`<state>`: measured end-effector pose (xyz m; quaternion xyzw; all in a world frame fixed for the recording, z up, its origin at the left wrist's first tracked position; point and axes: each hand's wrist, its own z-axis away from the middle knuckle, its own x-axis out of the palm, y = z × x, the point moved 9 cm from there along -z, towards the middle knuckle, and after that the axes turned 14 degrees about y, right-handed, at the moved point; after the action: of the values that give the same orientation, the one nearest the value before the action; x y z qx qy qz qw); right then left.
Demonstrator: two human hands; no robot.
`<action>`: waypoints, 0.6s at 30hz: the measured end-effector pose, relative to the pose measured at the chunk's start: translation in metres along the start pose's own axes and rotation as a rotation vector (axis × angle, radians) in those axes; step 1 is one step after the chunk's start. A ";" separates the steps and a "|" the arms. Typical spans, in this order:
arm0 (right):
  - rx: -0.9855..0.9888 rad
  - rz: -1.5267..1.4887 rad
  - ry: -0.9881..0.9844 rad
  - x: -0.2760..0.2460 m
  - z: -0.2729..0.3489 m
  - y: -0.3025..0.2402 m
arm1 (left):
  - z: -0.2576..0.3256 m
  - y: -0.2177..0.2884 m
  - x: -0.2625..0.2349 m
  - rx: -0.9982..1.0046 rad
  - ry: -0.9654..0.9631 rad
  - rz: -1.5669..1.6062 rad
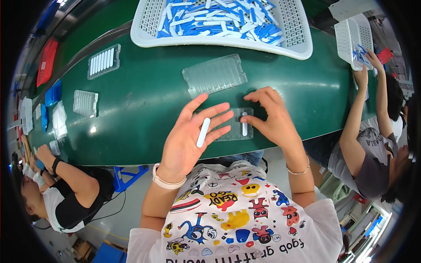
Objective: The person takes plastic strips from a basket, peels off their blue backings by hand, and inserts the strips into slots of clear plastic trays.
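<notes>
My left hand (183, 136) is turned palm up with the fingers spread, holding a small white rounded strip (203, 132) across the base of the fingers. Just right of it, a clear ribbed plastic tray (231, 133) lies near the table's front edge, partly covered by my left fingers. One white strip (244, 124) sits upright at that tray's right end. Over this end hovers my right hand (272, 115), thumb and forefinger apart; the thumb tip is at the strip, and I cannot tell if it touches. Another clear ribbed tray (215, 75) lies just beyond, with no strips in it.
A white perforated basket (221, 42) heaped with blue and white strips stands at the far side. Leftward on the green table lie a tray of several white strips (103, 61) and another clear tray (85, 103). Co-workers sit at both sides; one reaches into a white basket (351, 41).
</notes>
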<state>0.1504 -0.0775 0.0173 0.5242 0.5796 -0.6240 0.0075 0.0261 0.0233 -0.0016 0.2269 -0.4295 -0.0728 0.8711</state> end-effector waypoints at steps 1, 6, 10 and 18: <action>0.051 -0.005 0.020 -0.002 -0.002 0.004 | 0.001 -0.001 0.000 0.002 0.006 -0.002; 0.114 -0.320 -0.051 -0.009 0.001 -0.021 | 0.009 -0.001 0.016 0.330 -0.170 -0.320; -0.003 -0.321 0.005 0.002 0.006 -0.049 | 0.022 -0.010 0.038 0.574 -0.350 -0.768; -0.704 0.006 0.365 -0.045 0.048 -0.093 | 0.035 0.011 0.042 0.790 -0.360 -0.780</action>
<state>0.0824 -0.1096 0.1028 0.5937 0.7482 -0.2838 0.0853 0.0241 0.0080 0.0513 0.6600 -0.4502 -0.2597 0.5425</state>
